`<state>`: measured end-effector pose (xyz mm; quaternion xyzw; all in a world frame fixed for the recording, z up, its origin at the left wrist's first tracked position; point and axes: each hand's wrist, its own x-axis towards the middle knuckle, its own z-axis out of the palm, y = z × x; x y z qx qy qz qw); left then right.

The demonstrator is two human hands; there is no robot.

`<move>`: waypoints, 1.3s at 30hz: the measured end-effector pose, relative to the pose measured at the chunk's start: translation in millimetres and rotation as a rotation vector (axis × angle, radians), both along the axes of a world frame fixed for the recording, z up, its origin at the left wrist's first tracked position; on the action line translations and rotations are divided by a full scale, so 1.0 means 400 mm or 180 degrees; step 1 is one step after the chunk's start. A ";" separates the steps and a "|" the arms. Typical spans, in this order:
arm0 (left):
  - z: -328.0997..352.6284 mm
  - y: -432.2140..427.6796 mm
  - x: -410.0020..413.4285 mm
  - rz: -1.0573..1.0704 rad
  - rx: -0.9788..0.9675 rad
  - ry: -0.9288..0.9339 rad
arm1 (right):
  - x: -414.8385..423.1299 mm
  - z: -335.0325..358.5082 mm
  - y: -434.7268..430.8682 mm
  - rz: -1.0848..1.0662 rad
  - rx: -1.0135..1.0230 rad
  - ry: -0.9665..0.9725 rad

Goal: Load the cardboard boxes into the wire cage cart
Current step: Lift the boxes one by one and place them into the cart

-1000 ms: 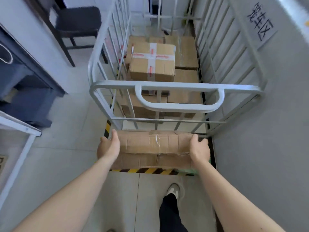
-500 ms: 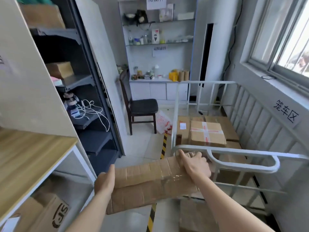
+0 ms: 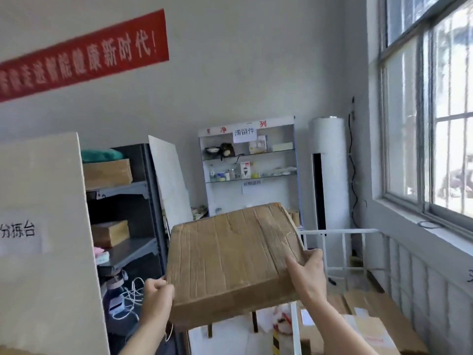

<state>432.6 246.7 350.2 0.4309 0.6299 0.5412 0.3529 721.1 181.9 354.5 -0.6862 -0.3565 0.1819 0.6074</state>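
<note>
While the flat cardboard box [image 3: 230,257] rides high in front of the person, tilted with its far edge up, the head view has both hands on it. The left hand [image 3: 157,293] grips the near left corner, fingers curled at the edge. The right hand [image 3: 307,275] holds the right edge. The box is in the air, left of and above the wire cage cart [image 3: 340,230], not yet inside it.

Going by the creased, ribbed skin and the battered far corner, this carton looks soft and a bit tired. It is probably light enough for an easy lift but prone to flex, so opposite edges, as held now, seem the sound place to take it. A one-corner pinch could buckle it.

Down in the cart, other brown boxes [image 3: 371,329] lie flat and look like a level bed. On the left stands a dark metal shelf rack [image 3: 122,188] with cartons, and a white panel [image 3: 46,201] sits nearest. A glass-shelved white cabinet [image 3: 250,162] stands at the back wall under a red banner [image 3: 84,57]. A barred window [image 3: 435,124] is on the right, and striped hazard tape [image 3: 275,340] marks the floor below.
</note>
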 end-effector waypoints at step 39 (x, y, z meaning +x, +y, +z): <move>0.038 1.562 1.061 -0.3284 0.1201 -0.0216 | 0.603 -0.080 1.024 -0.2833 0.0302 -0.0178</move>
